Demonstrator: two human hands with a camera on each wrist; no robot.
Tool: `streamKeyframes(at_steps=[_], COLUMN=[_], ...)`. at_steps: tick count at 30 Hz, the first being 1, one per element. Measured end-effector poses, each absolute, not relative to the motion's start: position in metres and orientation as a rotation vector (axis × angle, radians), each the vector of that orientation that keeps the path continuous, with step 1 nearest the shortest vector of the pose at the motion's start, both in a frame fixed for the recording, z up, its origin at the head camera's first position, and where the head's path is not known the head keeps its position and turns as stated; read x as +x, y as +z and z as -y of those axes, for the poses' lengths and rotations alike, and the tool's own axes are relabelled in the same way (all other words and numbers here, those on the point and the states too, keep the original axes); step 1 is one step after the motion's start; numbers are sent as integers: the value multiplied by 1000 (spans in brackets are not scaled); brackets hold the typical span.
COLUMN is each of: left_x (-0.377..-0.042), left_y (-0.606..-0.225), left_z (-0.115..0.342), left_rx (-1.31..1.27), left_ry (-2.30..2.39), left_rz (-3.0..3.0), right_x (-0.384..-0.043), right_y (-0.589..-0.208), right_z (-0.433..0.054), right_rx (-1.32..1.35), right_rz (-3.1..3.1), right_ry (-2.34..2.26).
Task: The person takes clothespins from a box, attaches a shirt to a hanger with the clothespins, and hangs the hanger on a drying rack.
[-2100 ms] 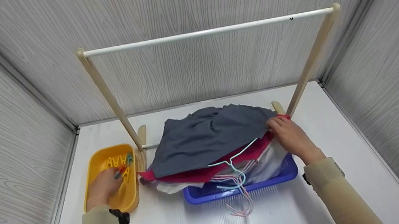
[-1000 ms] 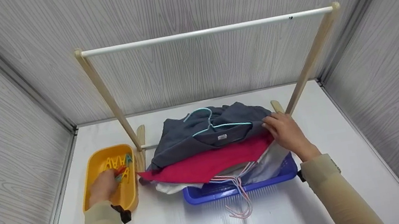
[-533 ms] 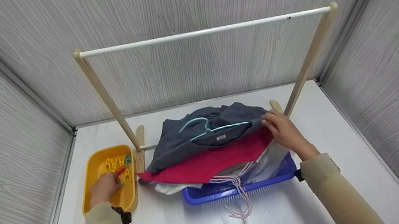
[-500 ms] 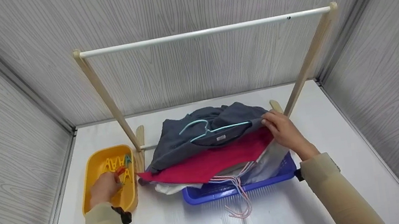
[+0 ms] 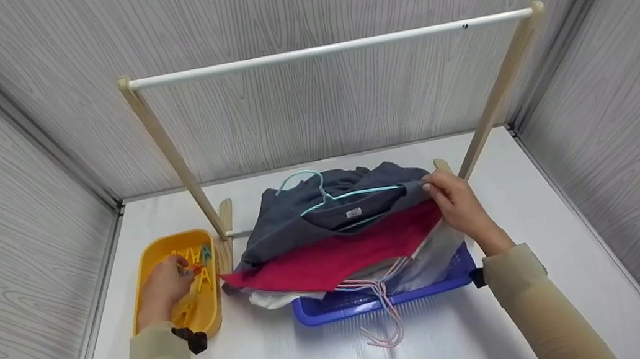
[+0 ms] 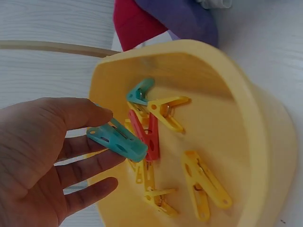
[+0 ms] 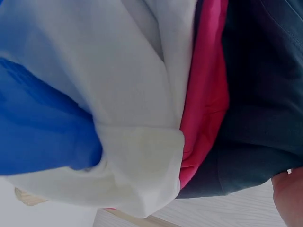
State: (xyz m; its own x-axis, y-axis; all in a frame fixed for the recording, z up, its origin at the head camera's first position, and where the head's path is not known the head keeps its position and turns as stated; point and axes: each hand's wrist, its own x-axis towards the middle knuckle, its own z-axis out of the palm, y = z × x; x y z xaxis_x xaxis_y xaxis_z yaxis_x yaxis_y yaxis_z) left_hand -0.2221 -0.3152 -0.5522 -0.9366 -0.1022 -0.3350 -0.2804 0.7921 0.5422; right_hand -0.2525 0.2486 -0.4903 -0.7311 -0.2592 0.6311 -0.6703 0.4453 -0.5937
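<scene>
In the left wrist view my left hand (image 6: 42,151) pinches a teal clothespin (image 6: 118,142) between thumb and fingers, above the yellow tub (image 6: 255,118). Several yellow clothespins (image 6: 206,184), a red one (image 6: 147,135) and another teal one (image 6: 140,92) lie in that tub. Across the table, my right hand (image 5: 460,207) pinches the shoulder edge of a dark grey shirt (image 5: 283,228). A light blue hanger (image 5: 325,191) sits in the shirt's neck, its hook standing above the collar. The right wrist view shows mostly cloth, with part of my hand (image 7: 289,196) at its edge.
Under the grey shirt lie a red garment (image 5: 314,268) and white ones, piled over a blue basket (image 5: 388,306). Pink and light blue hanger hooks (image 5: 394,319) stick out at the front. A wooden rack with a white rail (image 5: 302,54) rises behind.
The light blue hanger hook has swung from the front up over the shirt, and the collar label now shows. My left hand has lifted slightly in the tub with the teal clothespin; my right still holds the shirt.
</scene>
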Motion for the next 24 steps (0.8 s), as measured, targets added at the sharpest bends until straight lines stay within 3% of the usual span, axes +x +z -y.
streamKeyframes(at_steps=[7,16,24], left_x=[-223,-212,-200], left_y=[-533,-508,-490], left_z=[309,292,276], left_rx=[-148,-20,20], left_ry=[847,905,1154], left_rz=[-2885,-3096,-3135], right_x=[-245,-217,-236], right_y=[-480,-437,-467], right_z=[-242,-220,-231], right_rx=[715,627,502], right_rz=[2190,2161,2229], right_ry=[1215,1178,1252])
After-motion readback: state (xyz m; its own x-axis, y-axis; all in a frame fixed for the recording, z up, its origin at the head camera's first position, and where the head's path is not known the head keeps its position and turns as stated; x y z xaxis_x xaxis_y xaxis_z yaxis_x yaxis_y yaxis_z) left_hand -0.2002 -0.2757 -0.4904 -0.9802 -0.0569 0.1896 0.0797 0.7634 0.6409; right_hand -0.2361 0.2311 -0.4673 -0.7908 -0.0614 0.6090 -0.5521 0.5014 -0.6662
